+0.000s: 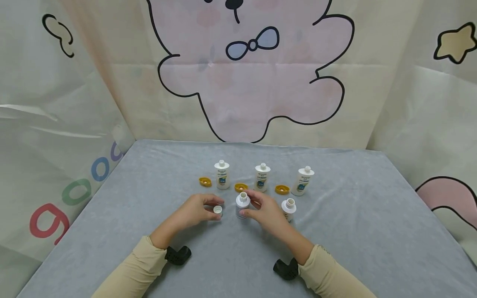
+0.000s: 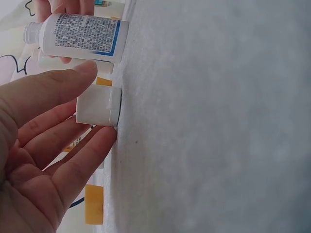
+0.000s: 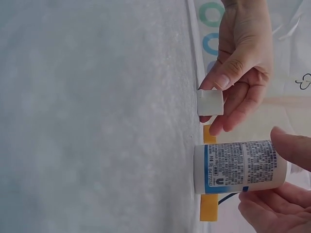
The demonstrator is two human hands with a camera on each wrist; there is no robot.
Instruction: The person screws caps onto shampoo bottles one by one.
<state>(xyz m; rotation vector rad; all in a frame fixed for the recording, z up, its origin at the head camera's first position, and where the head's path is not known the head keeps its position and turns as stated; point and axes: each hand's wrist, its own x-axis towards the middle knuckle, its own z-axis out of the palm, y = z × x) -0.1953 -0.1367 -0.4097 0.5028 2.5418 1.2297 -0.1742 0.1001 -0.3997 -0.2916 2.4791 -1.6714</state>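
In the head view a small white bottle [image 1: 242, 207] with a bare neck stands upright on the cloth. My right hand [image 1: 269, 213] holds it between thumb and fingers; its printed label [image 3: 243, 167] shows in the right wrist view. To its left, a short white cap [image 2: 98, 105] rests on the cloth. My left hand [image 1: 193, 212] is around this cap, the thumb [image 2: 85, 73] slightly apart from it and the fingers on its far side. A second bare-necked white bottle [image 1: 289, 206] stands just right of my right hand, which partly hides it.
Along the back stand three taller white bottles: a left one [image 1: 222, 176], a middle one [image 1: 262, 179] and a right one [image 1: 302, 182]. Orange-yellow caps lie beside them: one left [image 1: 205, 181], one central [image 1: 241, 187], one right [image 1: 282, 189]. Grey cloth [image 1: 346, 231] covers the table.
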